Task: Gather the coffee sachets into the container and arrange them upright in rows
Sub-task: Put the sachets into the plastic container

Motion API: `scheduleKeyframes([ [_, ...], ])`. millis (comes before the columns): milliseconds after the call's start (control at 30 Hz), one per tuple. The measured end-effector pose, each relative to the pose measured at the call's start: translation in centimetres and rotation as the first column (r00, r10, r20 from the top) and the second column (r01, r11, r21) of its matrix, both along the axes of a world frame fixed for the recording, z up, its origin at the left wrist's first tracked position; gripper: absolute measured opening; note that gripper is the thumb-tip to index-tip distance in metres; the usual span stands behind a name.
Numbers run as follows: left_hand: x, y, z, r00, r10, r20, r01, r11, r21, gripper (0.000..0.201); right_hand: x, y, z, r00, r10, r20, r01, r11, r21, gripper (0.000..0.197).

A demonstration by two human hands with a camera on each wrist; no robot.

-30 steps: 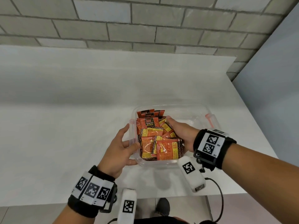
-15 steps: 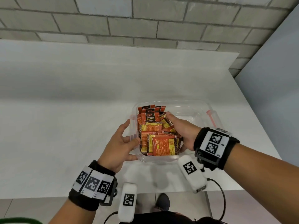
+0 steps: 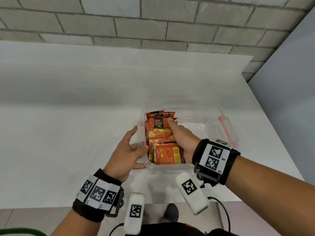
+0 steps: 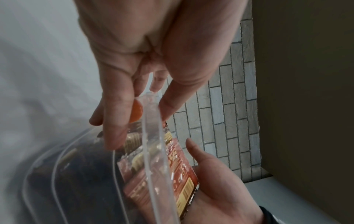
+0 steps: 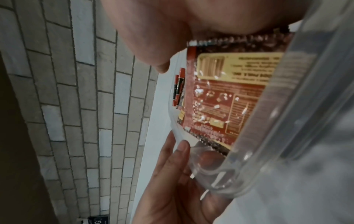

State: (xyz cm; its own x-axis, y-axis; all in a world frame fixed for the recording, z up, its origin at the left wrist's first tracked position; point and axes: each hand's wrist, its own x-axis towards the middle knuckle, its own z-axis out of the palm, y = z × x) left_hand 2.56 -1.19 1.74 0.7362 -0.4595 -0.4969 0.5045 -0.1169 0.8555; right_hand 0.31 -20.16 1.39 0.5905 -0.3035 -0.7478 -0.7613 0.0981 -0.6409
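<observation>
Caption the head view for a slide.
Left hand steadies the clear container while the right hand presses coffee sachets leftward.

orange-red sachets (image 3: 163,142), clear container (image 3: 201,114)

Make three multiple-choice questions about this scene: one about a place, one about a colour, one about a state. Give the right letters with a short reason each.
1. Where do the coffee sachets stand in the container?
A. its left part
B. its right part
C. outside it

2. What colour are the container's side clips?
A. blue
B. pale red
C. black

3. What does the left hand do?
A. lifts a sachet
B. rests flat on the table
C. holds the container's left wall

Key: 1 A, the right part shows bare plastic. 2 B, the right clip is pinkish red. 3 C, its thumb and fingers straddle the left rim while the right hand presses the sachets.
</observation>
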Motion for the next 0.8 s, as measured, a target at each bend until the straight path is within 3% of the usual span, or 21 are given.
scheduleKeyframes([
  [100, 0.0, 0.1, -0.1, 1.0, -0.005, 0.0, 0.005, 1.0, -0.004, 0.07, -1.0, 0.9, 4.7, 0.999, 0.001, -0.039, -0.003, 0.998, -0.061, 0.109],
  [267, 0.1, 0.1, -0.1, 1.0, -0.002, -0.001, 0.002, 1.0, -0.001, 0.071, -2.1, -1.0, 6.7, 0.999, -0.034, -0.03, 0.032, 0.998, -0.055, 0.048],
  [433, 0.1, 0.0, 0.0, 1.0, -0.011, 0.011, 0.011, 1.0, 0.001, 0.068, -1.8, 1.1, 4.9, 1.0, 0.025, -0.008, -0.025, 1.0, 0.013, 0.057],
  [533, 0.1, 0.1, 0.0, 1.0, -0.01, 0.016, 0.01, 1.0, 0.003, 0.069, -2.1, 0.7, 6.0, 0.996, 0.089, -0.016, -0.088, 0.996, 0.016, 0.056],
  [600, 0.2, 0.1, -0.1, 1.0, -0.01, 0.015, 0.01, 1.0, 0.004, 0.07, -2.6, -0.3, 6.7, 0.983, 0.183, -0.029, -0.185, 0.972, -0.145, 0.061],
  [700, 0.1, 0.1, -0.1, 1.0, -0.009, 0.014, 0.009, 1.0, 0.005, 0.069, -3.7, -1.7, 7.0, 0.931, 0.365, 0.001, -0.328, 0.837, -0.438, 0.056],
  [800, 0.1, 0.0, 0.0, 1.0, -0.005, 0.016, 0.005, 1.0, 0.008, 0.069, -4.7, -1.8, 6.8, 0.847, 0.53, -0.047, -0.485, 0.733, -0.477, 0.048],
])
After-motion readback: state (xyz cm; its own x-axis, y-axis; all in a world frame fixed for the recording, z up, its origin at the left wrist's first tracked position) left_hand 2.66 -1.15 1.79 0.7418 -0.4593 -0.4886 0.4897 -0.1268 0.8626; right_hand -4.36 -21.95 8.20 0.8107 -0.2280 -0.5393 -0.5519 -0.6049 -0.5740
